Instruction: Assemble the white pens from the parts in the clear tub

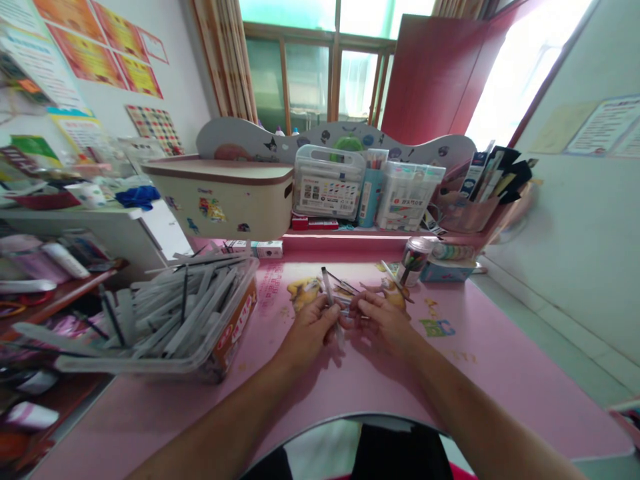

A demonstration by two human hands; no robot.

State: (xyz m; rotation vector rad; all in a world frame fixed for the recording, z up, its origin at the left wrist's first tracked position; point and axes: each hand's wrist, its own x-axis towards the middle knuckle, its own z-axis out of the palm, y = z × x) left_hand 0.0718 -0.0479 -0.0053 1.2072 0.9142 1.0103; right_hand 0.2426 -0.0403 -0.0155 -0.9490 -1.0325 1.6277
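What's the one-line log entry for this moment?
left hand: gripping slim translucent item; right hand: pinching thin sticks; both: above pink desk; clear bin: heaped with strips

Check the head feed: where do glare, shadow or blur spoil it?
In the head view, glare bleaches the bright right-hand window; in the head view, soft shadows fall on the pink desktop beneath the bare left hand and bare right hand; in the head view, the slim translucent tube looks smeared at its lower end, and the reddish-brown shelf at left looks soft and stretched.
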